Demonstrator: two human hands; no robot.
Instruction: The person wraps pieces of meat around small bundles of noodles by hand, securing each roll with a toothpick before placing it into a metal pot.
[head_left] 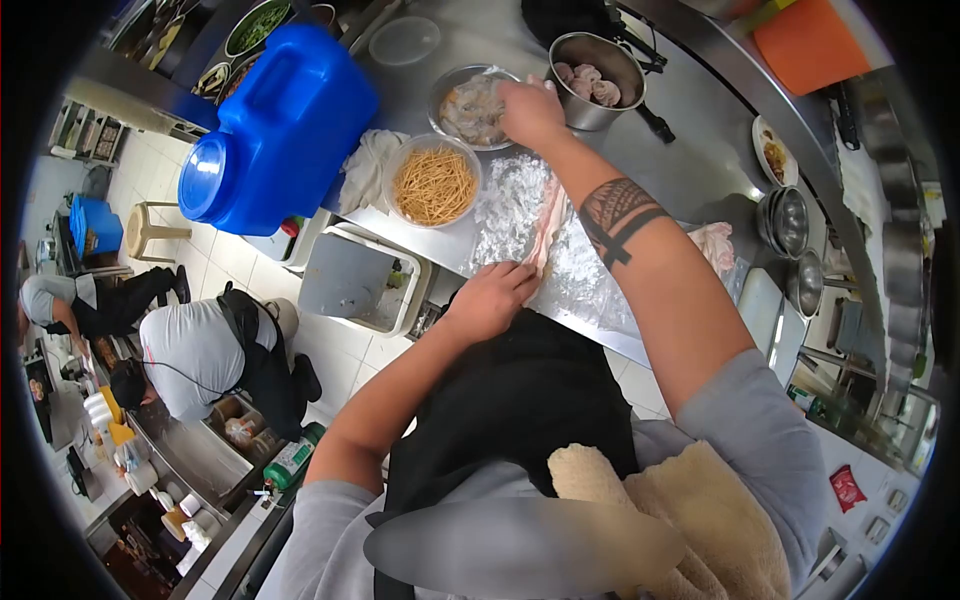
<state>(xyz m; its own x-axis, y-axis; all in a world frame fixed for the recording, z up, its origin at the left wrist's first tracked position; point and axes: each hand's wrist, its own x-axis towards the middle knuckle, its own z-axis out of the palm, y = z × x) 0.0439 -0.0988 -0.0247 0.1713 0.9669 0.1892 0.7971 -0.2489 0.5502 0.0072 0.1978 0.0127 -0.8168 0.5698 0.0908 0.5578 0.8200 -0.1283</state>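
Observation:
A long pale-pink strip of bacon-like meat [549, 225] lies across a work surface dusted with white powder [510, 205]. My left hand [493, 298] is at its near end, fingers closed together on it. My right hand [530, 112] reaches over the right rim of a metal bowl [440, 118] holding raw, greyish shrimp-like pieces [472, 108]. Its fingers look curled; what they hold, if anything, is hidden. Just right of this hand stands a metal pot [622, 70] with several rolled pink pieces [595, 86] inside. A tub of thin wooden sticks [435, 187] sits left of the powder.
A big blue jug [290, 130] and a crumpled cloth [372, 170] are to the left. Below the counter edge is an open bin [365, 275]. Metal bowls [788, 220] and a plate of food [775, 150] stand right. Two people [205, 350] bend at the left.

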